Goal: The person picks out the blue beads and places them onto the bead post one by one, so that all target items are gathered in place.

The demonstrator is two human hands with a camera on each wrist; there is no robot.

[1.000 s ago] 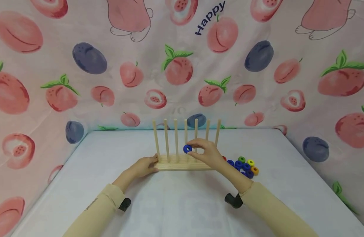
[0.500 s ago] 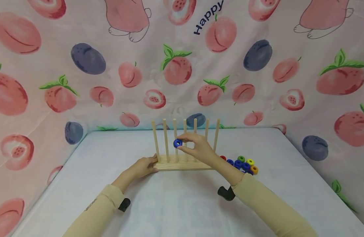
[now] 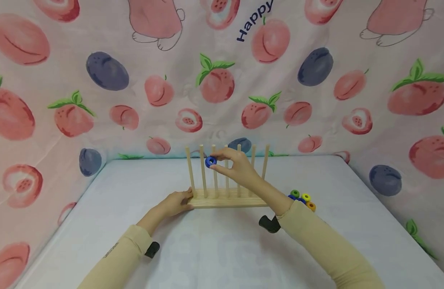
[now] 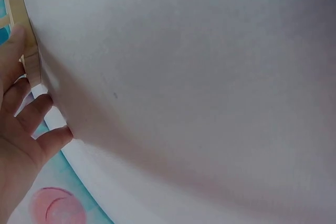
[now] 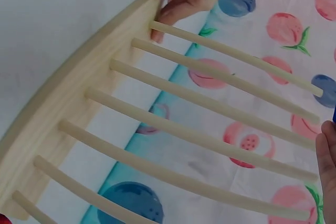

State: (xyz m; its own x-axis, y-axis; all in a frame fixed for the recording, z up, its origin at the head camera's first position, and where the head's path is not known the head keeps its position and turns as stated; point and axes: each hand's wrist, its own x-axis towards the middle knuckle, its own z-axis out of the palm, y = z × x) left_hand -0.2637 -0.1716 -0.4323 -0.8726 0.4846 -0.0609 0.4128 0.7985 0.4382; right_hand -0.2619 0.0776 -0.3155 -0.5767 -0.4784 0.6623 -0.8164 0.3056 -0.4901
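A wooden peg rack (image 3: 229, 202) stands on the white table, several bare upright pegs in a row along its base. At the rack's left end my left hand (image 3: 174, 203) grips the base, thumb at the front edge and fingers behind; the left wrist view shows the thumb on the wood (image 4: 32, 66). My right hand (image 3: 240, 170) pinches a blue ring (image 3: 207, 163) between thumb and fingertips. It holds the ring in front of the pegs on the left side, near the second and third pegs' upper part. Only a sliver of that ring shows in the right wrist view.
Right of the rack lies a cluster of loose rings: a green ring (image 3: 295, 194), a yellow ring (image 3: 308, 196), an orange ring (image 3: 313, 207) and some blue ones, partly hidden by my right forearm. A fruit-printed cloth (image 3: 218, 132) hangs behind the table.
My right hand has moved left and upward with the blue ring, from the middle pegs toward the left ones. The left hand and the rack have stayed put.
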